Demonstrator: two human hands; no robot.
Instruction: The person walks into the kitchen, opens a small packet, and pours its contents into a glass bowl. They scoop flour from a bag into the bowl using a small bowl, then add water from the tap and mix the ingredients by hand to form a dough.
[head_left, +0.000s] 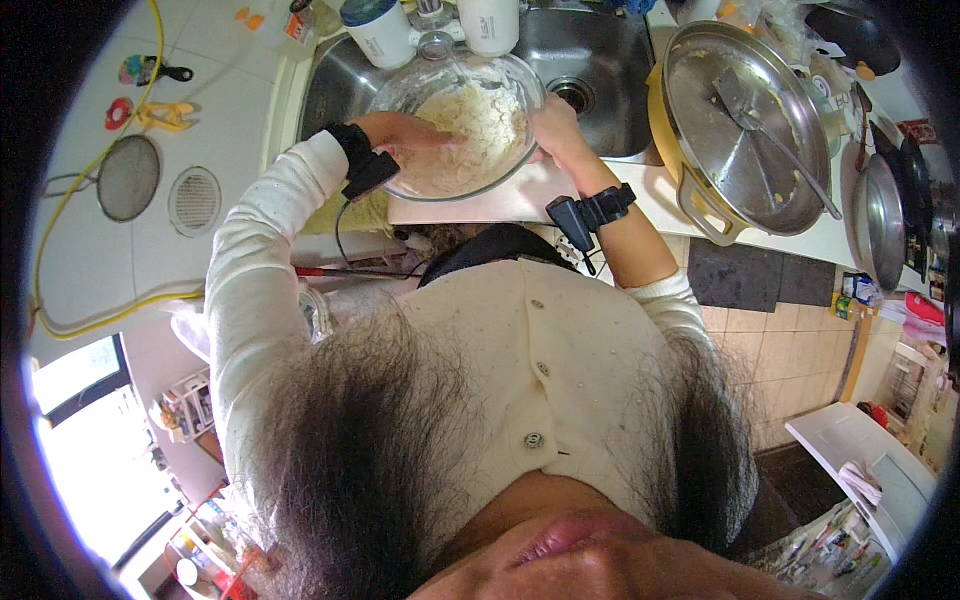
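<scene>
A clear glass mixing bowl rests over the front edge of the sink. Inside it lies pale, floury dough, shaggy and crumbly, with dry flour smeared up the far wall. My left hand reaches over the near left side into the bowl and touches the dough. Its fingertips are blurred against the mixture, so their grip is unclear. At the bowl's right side, my right hand holds the rim. Both wrists wear black strapped devices.
Behind the bowl stand white canisters in the steel sink. A large yellow-sided pan holding a metal spatula sits right. On the left counter lie a mesh strainer, an oval grater-like piece and a yellow cord.
</scene>
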